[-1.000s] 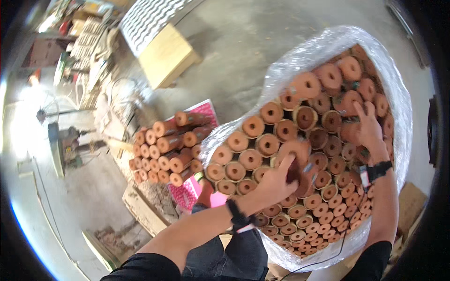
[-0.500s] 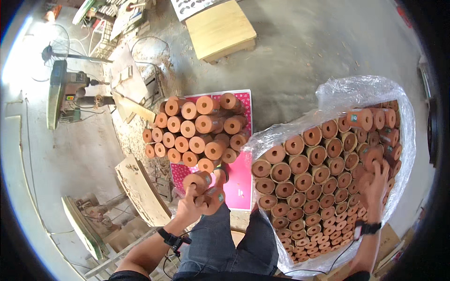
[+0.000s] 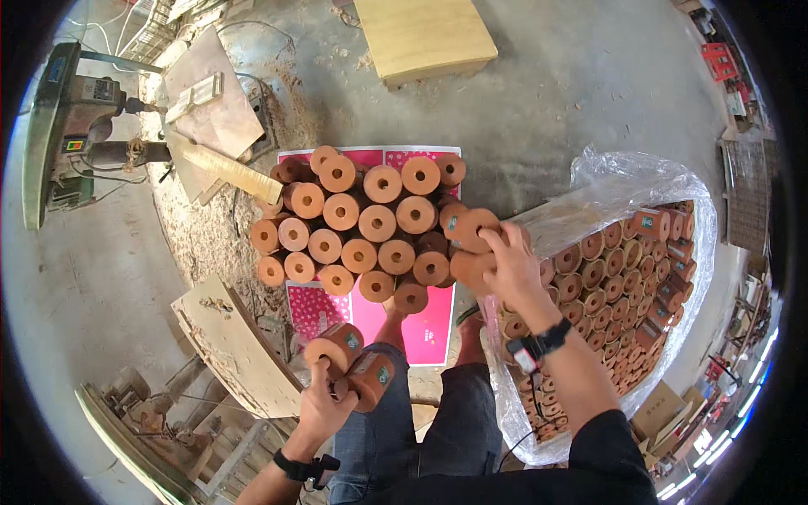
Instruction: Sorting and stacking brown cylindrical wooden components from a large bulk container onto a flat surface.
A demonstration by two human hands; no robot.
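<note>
My left hand (image 3: pixel 324 412) is closed on two reddish-brown wooden cylinders (image 3: pixel 340 343), its fingers at the holes in their ends. They hang in front of a stack of similar cylinders (image 3: pixel 377 223), whose holed end faces look up at me. The stack stands on a pink and white patterned sheet (image 3: pixel 433 332). At the stack's right side, my right hand (image 3: pixel 516 269) grips two more cylinders (image 3: pixel 467 229) by their ends; its fingertips are partly hidden. To the right, a container lined with clear plastic film (image 3: pixel 602 172) holds many cylinders (image 3: pixel 619 261) packed close together.
A drill press (image 3: pixel 88 126) stands at the left, with loose boards (image 3: pixel 210 93) and sawdust beside it. A long plank (image 3: pixel 240 345) lies left of the stack. Farther off are a low yellow wooden table (image 3: pixel 425 38) and a red crate (image 3: pixel 718 61).
My right hand has moved left from the plastic-lined container to the stack, bringing two cylinders. My left hand still holds its two cylinders. The view has shifted rightward.
</note>
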